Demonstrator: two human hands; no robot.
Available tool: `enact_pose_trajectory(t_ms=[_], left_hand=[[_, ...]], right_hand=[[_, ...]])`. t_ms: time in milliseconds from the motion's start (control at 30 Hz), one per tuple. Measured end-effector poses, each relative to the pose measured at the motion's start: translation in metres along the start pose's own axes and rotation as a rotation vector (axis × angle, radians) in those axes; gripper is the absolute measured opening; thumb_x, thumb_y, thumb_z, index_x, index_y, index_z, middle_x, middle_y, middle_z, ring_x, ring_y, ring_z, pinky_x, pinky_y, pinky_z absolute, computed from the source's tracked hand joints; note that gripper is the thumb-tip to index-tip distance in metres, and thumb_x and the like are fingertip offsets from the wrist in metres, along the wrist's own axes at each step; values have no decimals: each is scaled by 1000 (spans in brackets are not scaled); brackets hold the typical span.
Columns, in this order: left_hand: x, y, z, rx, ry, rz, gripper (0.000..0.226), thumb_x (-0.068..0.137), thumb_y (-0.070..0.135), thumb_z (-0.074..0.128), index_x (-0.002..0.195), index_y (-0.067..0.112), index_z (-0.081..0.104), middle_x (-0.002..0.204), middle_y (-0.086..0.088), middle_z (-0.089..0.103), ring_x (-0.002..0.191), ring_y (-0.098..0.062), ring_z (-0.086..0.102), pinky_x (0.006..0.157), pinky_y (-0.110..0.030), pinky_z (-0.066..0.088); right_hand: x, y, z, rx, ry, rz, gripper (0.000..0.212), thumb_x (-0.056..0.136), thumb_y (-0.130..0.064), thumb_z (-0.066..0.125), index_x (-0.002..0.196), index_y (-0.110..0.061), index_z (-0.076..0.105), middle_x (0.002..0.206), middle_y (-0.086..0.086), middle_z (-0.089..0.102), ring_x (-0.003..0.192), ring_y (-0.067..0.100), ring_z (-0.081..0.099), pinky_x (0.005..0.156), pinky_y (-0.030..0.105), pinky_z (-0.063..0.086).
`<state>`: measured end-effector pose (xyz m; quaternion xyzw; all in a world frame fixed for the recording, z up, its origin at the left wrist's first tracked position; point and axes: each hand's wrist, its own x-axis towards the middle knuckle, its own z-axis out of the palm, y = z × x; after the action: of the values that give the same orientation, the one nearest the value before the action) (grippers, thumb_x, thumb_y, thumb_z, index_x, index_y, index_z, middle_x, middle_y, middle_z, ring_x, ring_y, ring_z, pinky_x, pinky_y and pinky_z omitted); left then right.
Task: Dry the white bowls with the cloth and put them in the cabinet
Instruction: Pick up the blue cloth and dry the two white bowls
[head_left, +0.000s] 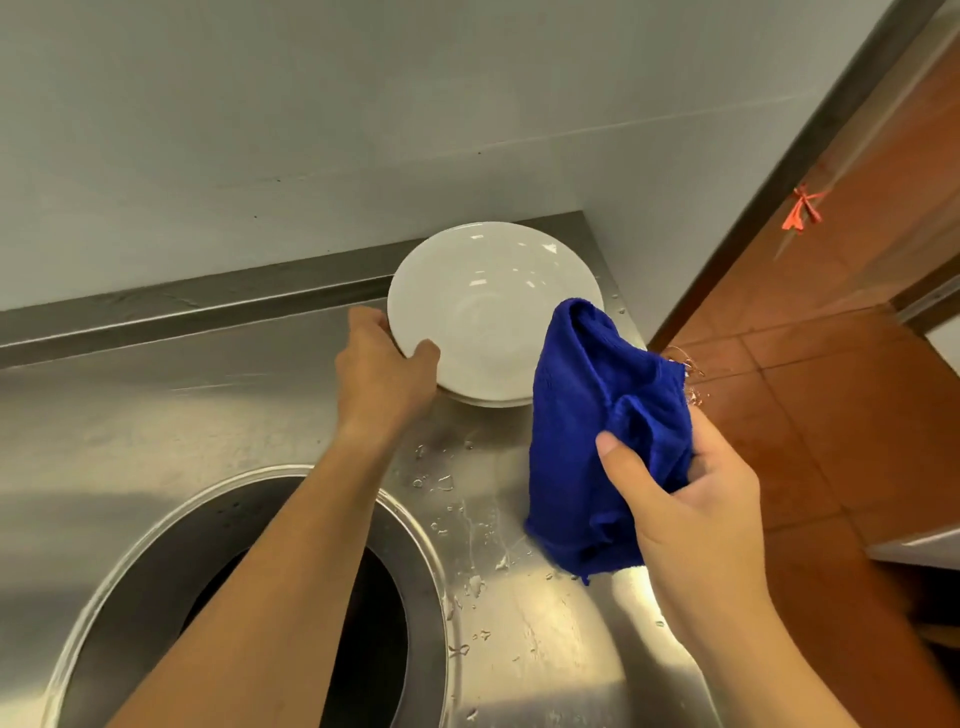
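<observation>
A white bowl (488, 306) sits at the back right corner of the steel counter, tilted toward me, with the rim of another white bowl (488, 402) showing beneath it. My left hand (382, 374) grips the top bowl's left rim, thumb over the edge. My right hand (691, 499) holds a bunched blue cloth (597, 415) just right of the bowls, above the counter. The cloth's upper fold overlaps the bowl's right edge. No cabinet is in view.
The steel counter (156, 415) carries water drops near its right side. A round dark opening (270, 597) is set into it under my left forearm. A grey wall stands behind; the counter's right edge drops to an orange tiled floor (810, 395).
</observation>
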<state>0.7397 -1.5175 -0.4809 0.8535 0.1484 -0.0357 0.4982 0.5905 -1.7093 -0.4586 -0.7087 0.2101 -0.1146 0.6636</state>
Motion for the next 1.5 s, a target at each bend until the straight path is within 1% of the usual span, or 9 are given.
enact_pose_trajectory(t_ms=[167, 367, 500, 633, 900, 1067, 1267, 1433, 1500], left_hand=[[-3, 14, -7, -146, -73, -4, 37, 95, 0, 53, 129, 12, 60, 126, -8, 68, 83, -26, 75, 53, -33, 65], [-35, 25, -29, -401, -103, -47, 45, 100, -6, 47, 135, 21, 56, 125, -5, 70, 66, -21, 78, 49, -32, 63], [-74, 27, -54, -560, -84, -27, 51, 105, -1, 52, 138, 36, 62, 122, 8, 75, 99, -26, 76, 55, -36, 65], [-115, 41, -83, -715, -109, 37, 51, 106, 1, 52, 127, 42, 72, 120, 12, 80, 99, -9, 79, 66, -23, 62], [-167, 59, -115, -903, -125, -33, 55, 100, -2, 55, 133, 39, 69, 127, 4, 78, 104, -14, 78, 78, -30, 64], [-183, 57, -137, -1039, -230, -237, 52, 96, 28, 65, 147, 32, 57, 136, -8, 75, 119, -31, 74, 77, -38, 64], [-210, 37, -149, -996, -280, -188, 46, 107, 51, 47, 150, 39, 53, 138, 2, 75, 124, -22, 74, 88, -38, 66], [-230, 17, -158, -981, -242, -197, 58, 100, 59, 46, 150, 33, 56, 140, -5, 74, 128, -26, 71, 97, -43, 63], [-228, 8, -173, -987, -135, -201, 57, 101, 57, 45, 148, 28, 58, 136, -8, 76, 126, -28, 72, 94, -42, 64]], right_hand=[[-2, -18, -7, 17, 8, -23, 25, 89, -12, 78, 96, -36, 73, 90, 7, 73, 82, 27, 72, 74, 55, 62], [-5, -52, -19, 69, 57, -49, 27, 90, -11, 77, 92, -38, 74, 93, 4, 76, 92, 34, 72, 81, 60, 62], [0, -81, -25, 163, 117, -75, 28, 93, -12, 73, 86, -39, 73, 84, -11, 76, 78, 11, 73, 68, 33, 62], [-2, -118, -27, 202, 88, -49, 14, 95, -17, 70, 88, -30, 67, 75, -17, 73, 67, -2, 70, 54, 14, 54], [-38, -150, -9, -91, 28, -198, 14, 98, -19, 68, 94, -32, 64, 88, 0, 68, 66, 5, 60, 62, 31, 51], [-61, -144, 7, -242, -6, -213, 12, 98, -20, 66, 91, -27, 59, 78, -1, 65, 71, 13, 60, 61, 31, 49], [-77, -138, 41, -1026, -21, -532, 13, 91, -23, 71, 98, -14, 66, 74, 4, 64, 73, 23, 48, 62, 36, 38], [-105, -138, 116, -516, -439, -320, 32, 97, -36, 66, 125, -24, 56, 104, -7, 68, 85, 12, 62, 70, 24, 47], [-121, -130, 131, -478, -665, -265, 29, 96, -46, 65, 121, -34, 56, 104, -12, 69, 90, 8, 65, 75, 25, 52]])
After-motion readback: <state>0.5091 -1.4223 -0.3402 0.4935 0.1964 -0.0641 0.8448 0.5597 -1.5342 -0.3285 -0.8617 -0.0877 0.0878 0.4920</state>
